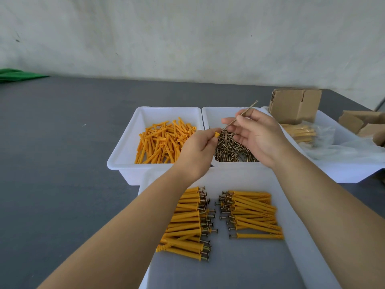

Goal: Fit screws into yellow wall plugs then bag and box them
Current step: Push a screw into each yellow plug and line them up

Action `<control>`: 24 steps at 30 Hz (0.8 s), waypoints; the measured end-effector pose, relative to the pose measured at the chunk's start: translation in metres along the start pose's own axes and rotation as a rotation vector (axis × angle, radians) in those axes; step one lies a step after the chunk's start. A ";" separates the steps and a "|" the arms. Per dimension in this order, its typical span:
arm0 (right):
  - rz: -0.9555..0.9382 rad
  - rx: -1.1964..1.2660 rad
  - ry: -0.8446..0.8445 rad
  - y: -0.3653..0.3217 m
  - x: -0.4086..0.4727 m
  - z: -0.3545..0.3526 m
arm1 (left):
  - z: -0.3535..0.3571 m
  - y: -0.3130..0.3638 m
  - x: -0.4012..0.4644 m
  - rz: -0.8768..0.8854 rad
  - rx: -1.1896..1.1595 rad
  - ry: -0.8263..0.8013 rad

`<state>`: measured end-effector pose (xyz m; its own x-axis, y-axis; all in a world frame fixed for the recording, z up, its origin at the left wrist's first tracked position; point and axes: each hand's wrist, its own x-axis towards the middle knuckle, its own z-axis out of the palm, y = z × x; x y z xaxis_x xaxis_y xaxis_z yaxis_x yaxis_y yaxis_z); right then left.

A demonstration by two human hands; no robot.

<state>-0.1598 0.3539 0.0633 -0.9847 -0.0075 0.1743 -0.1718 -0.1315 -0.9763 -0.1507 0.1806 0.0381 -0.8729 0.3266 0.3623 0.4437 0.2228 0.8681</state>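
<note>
The left hand (198, 147) grips a yellow wall plug (216, 134), fingers curled round it so only the open mouth shows, just above the screw tub (210, 113). The right hand (256, 134) pinches one screw (239, 116) between thumb and forefinger, other fingers loosely spread, tip almost at that mouth. To seat it well, I would line the shank up with the plug's axis and push straight (a tilted entry would likely jam).

Left of the screw tub, a white tub (133, 130) holds loose plugs. Right of it, a third tub (333, 124) holds bagged sets under a cardboard box (294, 105). Nearer the person than the screw tub, a tray (291, 257) carries two rows of fitted plugs (254, 213).
</note>
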 end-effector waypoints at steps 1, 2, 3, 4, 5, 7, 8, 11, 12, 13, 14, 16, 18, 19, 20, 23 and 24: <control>-0.016 0.012 -0.020 -0.001 -0.002 0.001 | 0.001 0.000 -0.001 -0.006 -0.008 -0.001; -0.037 -0.004 -0.029 -0.002 -0.003 0.002 | 0.002 0.000 -0.001 -0.019 -0.030 0.014; -0.064 -0.049 -0.024 -0.001 -0.003 0.003 | 0.002 0.001 -0.001 -0.038 -0.081 0.036; -0.097 -0.115 -0.010 -0.001 -0.004 0.003 | 0.002 0.001 -0.001 -0.058 -0.141 0.049; -0.128 -0.189 0.005 -0.001 -0.004 0.004 | 0.002 0.001 -0.001 -0.074 -0.186 0.049; -0.169 -0.308 0.019 0.001 -0.005 0.005 | 0.003 0.001 -0.001 -0.086 -0.226 0.028; -0.180 -0.356 0.024 0.002 -0.005 0.006 | 0.003 0.001 -0.001 -0.092 -0.250 0.024; -0.228 -0.477 0.015 0.002 -0.007 0.008 | 0.004 0.000 0.000 -0.118 -0.317 0.037; -0.256 -0.509 -0.009 0.001 -0.007 0.009 | 0.003 0.000 0.000 -0.119 -0.324 0.048; -0.282 -0.533 -0.042 0.000 -0.009 0.011 | 0.001 -0.001 0.001 -0.119 -0.330 0.060; -0.298 -0.543 -0.075 -0.001 -0.011 0.012 | -0.002 -0.002 0.001 -0.121 -0.340 0.071; -0.308 -0.578 -0.117 -0.002 -0.013 0.015 | -0.008 -0.004 0.002 -0.138 -0.357 0.083; -0.300 -0.663 -0.147 -0.004 -0.014 0.016 | -0.013 -0.006 0.002 -0.167 -0.366 0.077; -0.280 -0.705 -0.174 -0.006 -0.015 0.016 | -0.015 -0.006 0.002 -0.181 -0.364 0.066; -0.259 -0.745 -0.207 -0.007 -0.015 0.017 | -0.017 -0.006 0.002 -0.192 -0.348 0.047; -0.232 -0.873 -0.288 -0.009 -0.016 0.018 | -0.022 -0.006 0.001 -0.186 -0.181 -0.002; -0.225 -0.917 -0.311 -0.010 -0.017 0.021 | -0.023 -0.007 0.001 -0.179 -0.109 0.006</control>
<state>-0.1409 0.3350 0.0727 -0.8968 -0.3538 0.2655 -0.4402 0.6543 -0.6149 -0.1589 0.1586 0.0400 -0.9371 0.2854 0.2008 0.2572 0.1762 0.9502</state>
